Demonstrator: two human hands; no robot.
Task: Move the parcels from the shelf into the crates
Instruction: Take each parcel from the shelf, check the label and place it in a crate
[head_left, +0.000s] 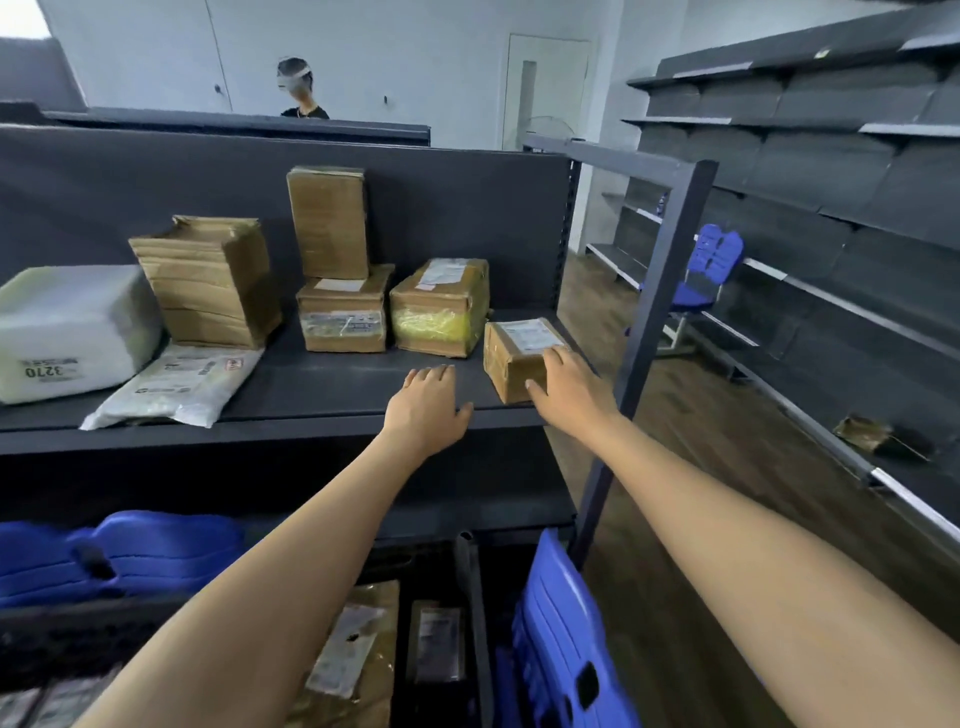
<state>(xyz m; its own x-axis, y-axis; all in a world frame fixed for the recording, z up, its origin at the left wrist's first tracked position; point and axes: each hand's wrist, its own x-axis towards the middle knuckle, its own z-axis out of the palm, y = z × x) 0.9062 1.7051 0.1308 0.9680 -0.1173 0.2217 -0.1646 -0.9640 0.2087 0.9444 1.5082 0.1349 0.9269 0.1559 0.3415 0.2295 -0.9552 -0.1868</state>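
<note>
A small brown cardboard parcel (511, 351) with a white label lies at the right end of the dark shelf (322, 389). My right hand (569, 387) rests over its near right corner, fingers on top, thumb against the front face. My left hand (428, 405) lies flat and empty on the shelf board just left of it. Further back stand a yellow-taped box (441, 314), a labelled box (345, 317) with a tall box (328, 221) upright on it, and a larger taped box (210, 280). Below, dark crates (467, 623) hold several parcels.
A white foam-wrapped package (72, 332) and a flat white mailer (179, 384) lie at the shelf's left. Blue plastic chairs (563, 639) stand by the crates and further right (709, 270). Empty grey shelving lines the right wall. A person stands behind the shelf unit.
</note>
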